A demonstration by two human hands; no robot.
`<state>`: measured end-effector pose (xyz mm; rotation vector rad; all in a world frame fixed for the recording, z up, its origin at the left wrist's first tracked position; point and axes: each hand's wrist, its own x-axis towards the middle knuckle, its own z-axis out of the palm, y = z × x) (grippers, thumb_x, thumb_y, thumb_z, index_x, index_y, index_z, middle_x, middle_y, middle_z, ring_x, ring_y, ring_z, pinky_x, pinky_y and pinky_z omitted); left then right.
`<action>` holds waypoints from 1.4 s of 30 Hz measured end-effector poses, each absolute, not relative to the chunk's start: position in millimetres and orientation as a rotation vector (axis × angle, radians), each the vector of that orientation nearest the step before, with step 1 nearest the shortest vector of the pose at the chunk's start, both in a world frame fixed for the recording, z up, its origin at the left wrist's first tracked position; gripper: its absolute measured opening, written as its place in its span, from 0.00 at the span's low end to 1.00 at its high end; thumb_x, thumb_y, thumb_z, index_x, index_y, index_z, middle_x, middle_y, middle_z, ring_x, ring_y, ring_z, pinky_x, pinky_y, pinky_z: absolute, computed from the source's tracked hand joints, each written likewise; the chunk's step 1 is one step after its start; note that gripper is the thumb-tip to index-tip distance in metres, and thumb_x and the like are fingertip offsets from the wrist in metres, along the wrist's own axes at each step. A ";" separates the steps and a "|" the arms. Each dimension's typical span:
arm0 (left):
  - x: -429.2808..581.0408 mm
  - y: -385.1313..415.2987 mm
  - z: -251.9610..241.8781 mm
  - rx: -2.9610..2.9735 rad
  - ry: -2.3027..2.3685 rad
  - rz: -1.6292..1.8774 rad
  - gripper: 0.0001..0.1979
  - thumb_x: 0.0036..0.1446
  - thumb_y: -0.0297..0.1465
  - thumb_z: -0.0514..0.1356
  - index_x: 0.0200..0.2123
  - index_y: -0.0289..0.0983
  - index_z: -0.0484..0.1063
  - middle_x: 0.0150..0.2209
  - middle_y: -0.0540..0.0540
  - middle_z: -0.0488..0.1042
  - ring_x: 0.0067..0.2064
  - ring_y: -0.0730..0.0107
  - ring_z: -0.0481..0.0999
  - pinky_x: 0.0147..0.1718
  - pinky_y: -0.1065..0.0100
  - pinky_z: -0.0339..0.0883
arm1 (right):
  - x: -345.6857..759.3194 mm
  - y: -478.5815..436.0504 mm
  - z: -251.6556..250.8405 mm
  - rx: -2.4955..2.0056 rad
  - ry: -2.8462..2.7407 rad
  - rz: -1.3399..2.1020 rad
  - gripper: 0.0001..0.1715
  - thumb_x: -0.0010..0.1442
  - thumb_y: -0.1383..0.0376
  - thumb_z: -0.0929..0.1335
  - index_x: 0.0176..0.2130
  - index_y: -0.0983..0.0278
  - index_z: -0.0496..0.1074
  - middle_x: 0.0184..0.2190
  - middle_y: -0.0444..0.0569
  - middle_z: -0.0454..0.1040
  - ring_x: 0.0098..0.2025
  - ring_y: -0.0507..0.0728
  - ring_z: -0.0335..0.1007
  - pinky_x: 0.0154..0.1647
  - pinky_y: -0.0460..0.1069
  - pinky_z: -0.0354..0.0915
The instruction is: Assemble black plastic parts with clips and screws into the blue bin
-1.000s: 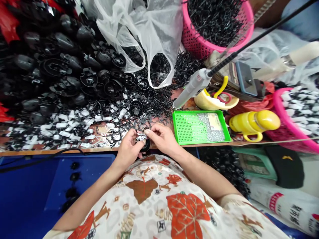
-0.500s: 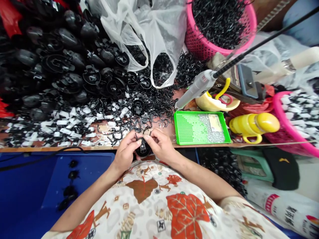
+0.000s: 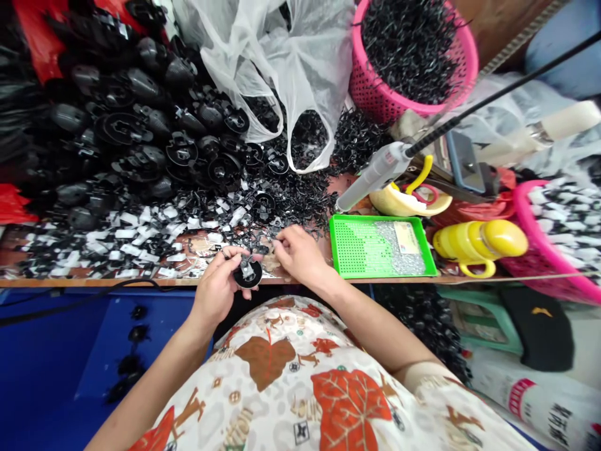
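At the centre of the frame, just left of the middle, our left hand (image 3: 216, 285) is clamped on a round black plastic part with a greyish fitting on its face (image 3: 248, 274), held at the near edge of the reddish-brown wooden table (image 3: 323, 243). Our right hand (image 3: 300, 255), apart from it, is at the middle of the frame with its fingers curled, close to a scattered heap of thin black plastic pieces (image 3: 300, 200); we cannot make out whether it pinches one. Left of our hands lies a pile of small white-and-black clips (image 3: 129, 241), and large black rounded housings (image 3: 141, 116) fill the upper left. Right of our right hand we have a bright green perforated plastic tray (image 3: 350, 244), with a yellow bottle with a looped handle (image 3: 479, 241) beyond it, at centre right.
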<state>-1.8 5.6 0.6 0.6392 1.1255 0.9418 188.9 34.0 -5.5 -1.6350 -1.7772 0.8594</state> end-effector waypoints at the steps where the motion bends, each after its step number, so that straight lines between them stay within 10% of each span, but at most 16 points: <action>1: 1.6 6.2 2.0 0.610 1.083 0.957 0.14 0.57 0.38 0.63 0.43 0.38 0.67 0.41 0.43 0.81 0.23 0.68 0.77 0.14 0.69 0.68 | 188.5 33.3 -3.0 -1.563 -1.599 1.001 0.07 0.64 0.62 0.69 0.34 0.62 0.70 0.31 0.46 0.72 0.32 0.53 0.70 0.34 0.49 0.68; 9: 24.4 9.8 8.9 0.598 0.949 1.068 0.12 0.59 0.39 0.63 0.42 0.41 0.68 0.37 0.46 0.79 0.26 0.68 0.77 0.17 0.71 0.69 | 190.2 5.9 -9.2 -1.263 -0.803 1.845 0.23 0.51 0.50 0.76 0.35 0.63 0.69 0.23 0.40 0.76 0.20 0.48 0.71 0.21 0.42 0.66; 20: 24.5 5.5 1.9 0.680 1.099 1.053 0.14 0.59 0.40 0.66 0.43 0.40 0.70 0.40 0.48 0.75 0.32 0.72 0.77 0.25 0.70 0.76 | 212.5 20.0 3.1 -1.458 -1.421 0.852 0.05 0.61 0.62 0.73 0.35 0.62 0.79 0.33 0.47 0.75 0.33 0.52 0.70 0.34 0.49 0.66; 42: 22.7 2.7 -2.0 0.792 1.259 0.934 0.12 0.60 0.43 0.61 0.39 0.41 0.69 0.29 0.53 0.68 0.19 0.76 0.67 0.09 0.76 0.58 | 181.9 -8.1 -18.6 -1.187 -1.777 0.747 0.10 0.67 0.61 0.70 0.43 0.60 0.81 0.36 0.52 0.78 0.38 0.57 0.74 0.41 0.53 0.72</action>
